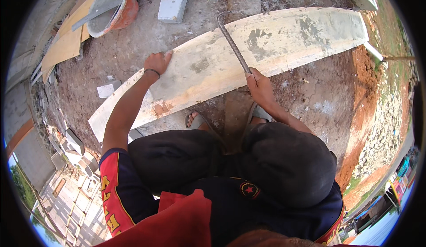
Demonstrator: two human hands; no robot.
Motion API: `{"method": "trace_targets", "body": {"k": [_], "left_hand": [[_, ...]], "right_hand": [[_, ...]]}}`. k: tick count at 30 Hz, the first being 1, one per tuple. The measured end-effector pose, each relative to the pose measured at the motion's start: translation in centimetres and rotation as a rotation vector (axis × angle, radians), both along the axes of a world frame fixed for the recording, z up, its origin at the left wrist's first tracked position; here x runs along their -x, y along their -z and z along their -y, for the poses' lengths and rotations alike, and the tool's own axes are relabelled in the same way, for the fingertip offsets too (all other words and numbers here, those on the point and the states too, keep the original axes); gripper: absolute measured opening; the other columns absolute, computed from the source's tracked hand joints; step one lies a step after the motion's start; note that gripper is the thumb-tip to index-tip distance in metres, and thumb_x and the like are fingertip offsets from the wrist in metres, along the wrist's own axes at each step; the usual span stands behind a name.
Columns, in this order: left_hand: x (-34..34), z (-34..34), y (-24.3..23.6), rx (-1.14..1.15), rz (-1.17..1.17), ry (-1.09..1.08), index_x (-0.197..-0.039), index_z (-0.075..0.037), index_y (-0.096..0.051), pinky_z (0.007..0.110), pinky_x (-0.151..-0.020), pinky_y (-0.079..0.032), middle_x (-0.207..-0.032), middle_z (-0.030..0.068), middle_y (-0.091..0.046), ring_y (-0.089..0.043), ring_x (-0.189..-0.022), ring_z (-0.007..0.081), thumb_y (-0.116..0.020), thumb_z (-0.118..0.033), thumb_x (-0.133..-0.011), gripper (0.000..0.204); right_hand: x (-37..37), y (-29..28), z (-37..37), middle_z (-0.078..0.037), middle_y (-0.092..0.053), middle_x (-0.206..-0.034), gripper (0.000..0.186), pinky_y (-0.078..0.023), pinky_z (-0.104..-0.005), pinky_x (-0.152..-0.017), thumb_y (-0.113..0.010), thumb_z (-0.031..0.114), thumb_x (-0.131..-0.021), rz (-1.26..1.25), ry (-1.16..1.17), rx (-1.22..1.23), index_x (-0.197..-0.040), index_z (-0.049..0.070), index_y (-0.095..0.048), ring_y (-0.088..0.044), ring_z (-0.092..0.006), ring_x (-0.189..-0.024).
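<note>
Grey rebar (233, 45) sat in yr R hand (260, 88), fingers wrapped, 1 o'clock; L hand (156, 64) half-curled on board (195, 76), 11 o'clock, grip unclear.

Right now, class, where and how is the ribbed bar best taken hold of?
Likely by the straight near end of the ribbed bar, from the person's near right side, where the right hand grips it. The bar points away over the long pale board, and its far end is bent into a hook, so the straight part should be easier to grasp.
</note>
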State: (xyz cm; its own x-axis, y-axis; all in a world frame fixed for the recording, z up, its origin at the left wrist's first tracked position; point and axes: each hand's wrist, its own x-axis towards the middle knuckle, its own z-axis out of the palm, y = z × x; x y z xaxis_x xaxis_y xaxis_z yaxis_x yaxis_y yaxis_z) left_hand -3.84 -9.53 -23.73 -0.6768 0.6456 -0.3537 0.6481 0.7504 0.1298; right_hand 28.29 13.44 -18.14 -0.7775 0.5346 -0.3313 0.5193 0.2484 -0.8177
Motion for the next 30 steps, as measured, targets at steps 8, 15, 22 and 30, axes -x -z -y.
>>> {"method": "trace_targets", "body": {"k": [8,15,22,30], "left_hand": [[-0.3,0.4,0.0,0.023,0.001,-0.003,-0.083,0.0,-0.07,0.051,-0.075,-0.051,-0.082,0.0288,-0.065,-0.064,-0.083,0.0441,-0.036,-0.058,-0.095,0.068],[-0.3,1.4,-0.2,0.071,0.022,-0.029,-0.086,0.001,-0.069,0.053,-0.078,-0.05,-0.083,0.0303,-0.065,-0.063,-0.084,0.0468,-0.035,-0.056,-0.095,0.067],[-0.2,0.2,-0.4,0.019,0.005,-0.014,-0.084,0.0,-0.071,0.051,-0.078,-0.051,-0.082,0.0291,-0.066,-0.065,-0.085,0.0446,-0.035,-0.056,-0.095,0.067],[0.0,0.2,-0.6,0.065,0.034,-0.041,-0.085,0.002,-0.071,0.052,-0.08,-0.051,-0.085,0.0313,-0.065,-0.064,-0.086,0.0464,-0.032,-0.056,-0.096,0.071]], "right_hand": [[-0.7,-3.8,0.4,-0.012,-0.055,-0.063,0.031,-0.043,-0.0313,-0.052,-0.052,0.015,-0.095,-0.417,0.309,-0.029,-0.122,0.0,-0.054,-0.054,-0.0138,-0.055],[0.8,-5.9,1.0,-0.012,-0.055,-0.063,0.03,-0.046,-0.0329,-0.054,-0.053,0.019,-0.097,-0.138,0.142,0.002,-0.118,-0.003,-0.052,-0.056,-0.0165,-0.055],[-1.2,-1.4,2.8,-0.005,-0.053,-0.063,0.023,-0.042,-0.031,-0.053,-0.051,0.021,-0.098,-0.226,0.173,-0.075,-0.108,0.0,-0.052,-0.053,-0.0177,-0.054],[-0.2,-4.3,2.4,0.001,-0.05,-0.056,0.025,-0.038,-0.0246,-0.045,-0.046,0.024,-0.101,-0.443,0.25,0.163,-0.098,0.0,-0.054,-0.048,-0.0072,-0.049]]}}
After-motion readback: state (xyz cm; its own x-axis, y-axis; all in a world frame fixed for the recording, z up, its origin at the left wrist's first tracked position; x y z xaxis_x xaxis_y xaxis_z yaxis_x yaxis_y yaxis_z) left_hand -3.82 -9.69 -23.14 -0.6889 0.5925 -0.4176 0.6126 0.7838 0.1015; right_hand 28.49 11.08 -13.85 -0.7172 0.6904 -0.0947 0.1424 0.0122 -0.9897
